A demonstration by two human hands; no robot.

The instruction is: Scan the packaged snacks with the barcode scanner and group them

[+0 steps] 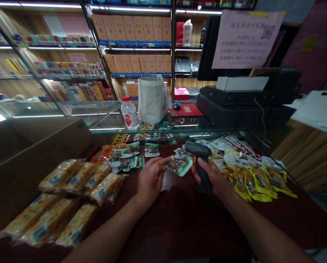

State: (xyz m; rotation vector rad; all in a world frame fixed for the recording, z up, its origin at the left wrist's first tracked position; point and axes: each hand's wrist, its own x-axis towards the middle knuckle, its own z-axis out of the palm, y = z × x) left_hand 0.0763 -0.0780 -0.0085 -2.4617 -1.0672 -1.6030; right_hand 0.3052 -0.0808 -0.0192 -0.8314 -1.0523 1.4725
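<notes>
My left hand (152, 178) pinches the edge of a small clear snack packet (177, 166) with a green strip, lifted above the dark red counter. Wrapped around the handle of a black barcode scanner (202, 164) is my right hand (210, 173). The scanner's head points left, just above the packet's right end. Similar small packets (129, 162) lie behind and left of my left hand. Yellow-edged vacuum packs (252, 179) lie to the right of my right hand.
Wrapped pastry packs (56, 215) and an open cardboard box (37, 146) take up the left side. Behind the counter's glass top edge stand a red-capped bottle (129, 113), a white bag (152, 100) and a black register (242, 106). Shelves of boxes (130, 31) line the back.
</notes>
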